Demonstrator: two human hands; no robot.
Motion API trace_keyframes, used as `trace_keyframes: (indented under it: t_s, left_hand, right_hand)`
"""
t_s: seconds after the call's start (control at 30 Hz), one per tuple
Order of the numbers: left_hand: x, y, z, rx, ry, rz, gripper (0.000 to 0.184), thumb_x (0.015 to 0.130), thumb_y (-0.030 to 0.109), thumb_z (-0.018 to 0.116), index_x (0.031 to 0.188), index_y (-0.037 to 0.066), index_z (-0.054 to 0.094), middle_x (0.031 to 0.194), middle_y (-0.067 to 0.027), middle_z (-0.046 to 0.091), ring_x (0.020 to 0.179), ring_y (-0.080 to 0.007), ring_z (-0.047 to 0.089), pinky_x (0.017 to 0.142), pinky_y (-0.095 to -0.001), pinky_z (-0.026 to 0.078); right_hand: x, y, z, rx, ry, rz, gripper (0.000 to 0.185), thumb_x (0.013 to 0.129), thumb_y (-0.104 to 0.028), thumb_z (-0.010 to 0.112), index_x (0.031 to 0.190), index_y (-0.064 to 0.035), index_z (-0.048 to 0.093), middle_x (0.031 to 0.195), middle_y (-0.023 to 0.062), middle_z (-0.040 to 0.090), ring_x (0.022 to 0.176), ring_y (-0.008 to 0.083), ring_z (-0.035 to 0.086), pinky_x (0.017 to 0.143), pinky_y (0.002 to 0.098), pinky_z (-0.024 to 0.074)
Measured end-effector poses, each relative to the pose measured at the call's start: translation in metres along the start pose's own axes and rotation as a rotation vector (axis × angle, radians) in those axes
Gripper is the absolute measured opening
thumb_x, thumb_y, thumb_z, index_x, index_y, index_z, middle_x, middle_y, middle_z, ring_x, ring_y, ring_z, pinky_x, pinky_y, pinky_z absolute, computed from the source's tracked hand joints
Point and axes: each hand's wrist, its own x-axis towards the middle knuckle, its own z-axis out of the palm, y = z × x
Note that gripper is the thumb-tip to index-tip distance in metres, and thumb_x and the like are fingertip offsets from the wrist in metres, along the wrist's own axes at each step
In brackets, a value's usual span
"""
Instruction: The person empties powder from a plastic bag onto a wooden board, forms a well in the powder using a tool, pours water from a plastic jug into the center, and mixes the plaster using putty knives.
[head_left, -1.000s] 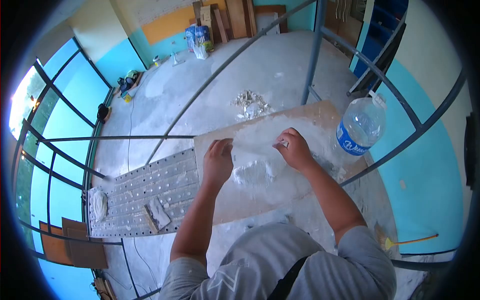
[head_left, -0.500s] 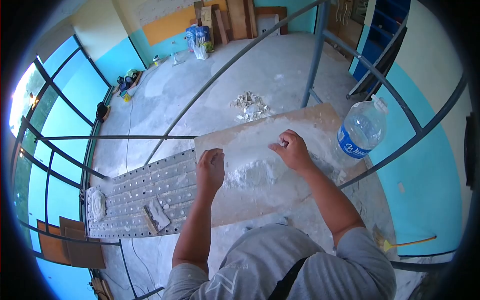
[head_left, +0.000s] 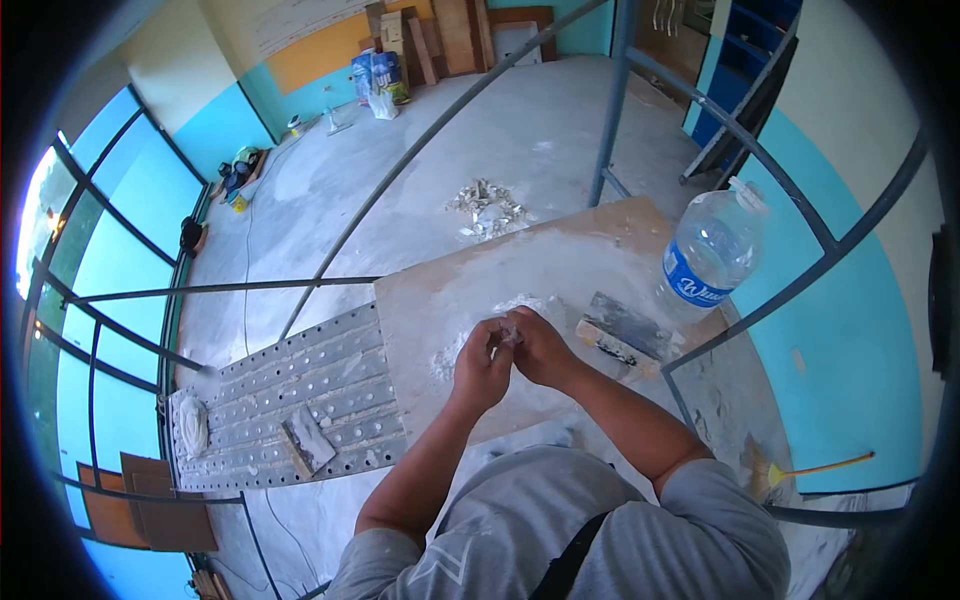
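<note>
My left hand [head_left: 482, 372] and my right hand [head_left: 545, 352] meet above the middle of a pale board [head_left: 430, 300]. Their fingers are closed and touch at the tips. A small pale bit shows between them, too small to name. White powder [head_left: 530, 302] lies heaped on the board, partly hidden behind my hands. To the right of my right hand rests a flat, plaster-caked tool [head_left: 625, 332] with a wooden edge. Beyond it, at the board's right end, stands a large clear water bottle [head_left: 712, 250] with a blue label.
A perforated metal plank [head_left: 260, 375] adjoins the board on the left, bearing a white cloth [head_left: 190, 427] and another flat tool [head_left: 308, 442]. Grey scaffold rails [head_left: 440, 125] surround me. Rubble [head_left: 490, 208] lies on the floor below; a broom [head_left: 815, 468] is at the right.
My hands have come from apart to together over the powder. The powder heap looks lower and more scattered. The flat tool beside the bottle now shows clearly. The view has shifted slightly.
</note>
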Motion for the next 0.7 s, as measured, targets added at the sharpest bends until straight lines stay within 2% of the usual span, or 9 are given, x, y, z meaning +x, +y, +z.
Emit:
trace_keyframes:
  t_s: [0.07, 0.17, 0.3, 0.4, 0.5, 0.53, 0.63, 0.67, 0.7]
  left_hand:
    - [-0.001, -0.006, 0.008, 0.087, -0.012, 0.049, 0.023, 0.089, -0.001, 0.061, 0.110, -0.002, 0.055, 0.107, -0.0150, 0.064, 0.102, -0.0236, 0.065, 0.086, -0.0347, 0.054]
    - [-0.004, -0.017, 0.012, 0.271, -0.016, 0.229, 0.029, 0.088, -0.002, 0.062, 0.116, -0.001, 0.056, 0.110, -0.0133, 0.060, 0.102, -0.0214, 0.064, 0.086, -0.0324, 0.054]
    - [-0.014, -0.011, 0.015, 0.302, 0.027, 0.050, 0.041, 0.083, 0.002, 0.071, 0.121, 0.000, 0.055, 0.117, -0.0143, 0.057, 0.100, -0.0225, 0.064, 0.085, -0.0329, 0.055]
    - [-0.020, -0.009, 0.021, 0.288, 0.088, 0.016, 0.040, 0.079, 0.007, 0.077, 0.114, 0.000, 0.058, 0.112, -0.0131, 0.061, 0.095, -0.0229, 0.066, 0.079, -0.0310, 0.056]
    - [-0.025, -0.020, 0.012, 0.376, 0.033, -0.066, 0.037, 0.081, 0.011, 0.075, 0.115, 0.007, 0.060, 0.097, -0.0125, 0.068, 0.086, -0.0318, 0.067, 0.073, -0.0316, 0.056]
    - [-0.023, -0.020, 0.004, 0.483, 0.002, -0.060, 0.030, 0.083, 0.012, 0.073, 0.108, 0.003, 0.060, 0.086, -0.0107, 0.069, 0.079, -0.0278, 0.069, 0.071, -0.0328, 0.054]
    - [-0.011, -0.012, -0.019, 0.113, -0.139, -0.582, 0.028, 0.082, 0.015, 0.076, 0.099, 0.000, 0.059, 0.088, -0.0101, 0.067, 0.085, -0.0170, 0.067, 0.073, -0.0292, 0.054]
    - [-0.011, -0.031, -0.021, -0.221, -0.078, -0.655, 0.034, 0.080, 0.012, 0.077, 0.105, 0.000, 0.059, 0.091, -0.0100, 0.066, 0.083, -0.0146, 0.066, 0.072, -0.0285, 0.054]
    - [-0.012, -0.046, -0.021, -0.178, -0.162, -0.589, 0.035, 0.081, 0.012, 0.076, 0.108, 0.000, 0.058, 0.093, -0.0102, 0.066, 0.082, -0.0148, 0.066, 0.071, -0.0287, 0.054]
  right_hand:
    - [-0.003, 0.012, -0.008, -0.071, 0.011, -0.010, 0.020, 0.077, 0.001, 0.060, 0.097, -0.0002, 0.060, 0.091, 0.0192, 0.059, 0.091, 0.0403, 0.057, 0.079, 0.0456, 0.0472]
    - [-0.008, 0.027, -0.025, -0.075, 0.122, 0.020, 0.022, 0.076, -0.001, 0.063, 0.097, -0.0004, 0.059, 0.090, 0.0201, 0.060, 0.089, 0.0405, 0.059, 0.078, 0.0463, 0.0476]
    - [-0.008, 0.049, -0.048, 0.140, 0.267, 0.279, 0.036, 0.075, -0.004, 0.070, 0.107, 0.0025, 0.056, 0.092, 0.0229, 0.064, 0.085, 0.0369, 0.065, 0.074, 0.0389, 0.0514]
    - [0.000, 0.002, -0.058, 0.137, -0.054, 0.518, 0.052, 0.083, -0.005, 0.068, 0.130, 0.0068, 0.048, 0.099, 0.0144, 0.067, 0.083, 0.0156, 0.067, 0.074, 0.0293, 0.0535]
    - [-0.010, 0.021, -0.033, 0.147, -0.249, 0.249, 0.058, 0.084, -0.005, 0.070, 0.135, 0.0070, 0.045, 0.100, 0.0153, 0.067, 0.081, 0.0166, 0.067, 0.075, 0.0300, 0.0537]
    - [-0.009, 0.015, -0.036, 0.262, -0.352, 0.373, 0.057, 0.083, -0.005, 0.071, 0.134, 0.0042, 0.047, 0.103, 0.0131, 0.066, 0.091, 0.0169, 0.065, 0.077, 0.0298, 0.0536]
    - [-0.024, 0.010, -0.029, 0.291, -0.274, 0.204, 0.046, 0.083, -0.006, 0.069, 0.126, -0.0024, 0.054, 0.107, 0.0125, 0.066, 0.104, 0.0197, 0.063, 0.084, 0.0320, 0.0521]
    - [-0.032, -0.001, -0.027, 0.319, -0.241, 0.242, 0.040, 0.084, -0.005, 0.067, 0.122, -0.0035, 0.056, 0.110, 0.0119, 0.066, 0.109, 0.0208, 0.061, 0.086, 0.0347, 0.0520]
    - [-0.034, 0.004, -0.024, 0.217, -0.222, 0.143, 0.038, 0.083, -0.005, 0.066, 0.120, -0.0033, 0.057, 0.109, 0.0125, 0.066, 0.108, 0.0213, 0.061, 0.086, 0.0353, 0.0522]
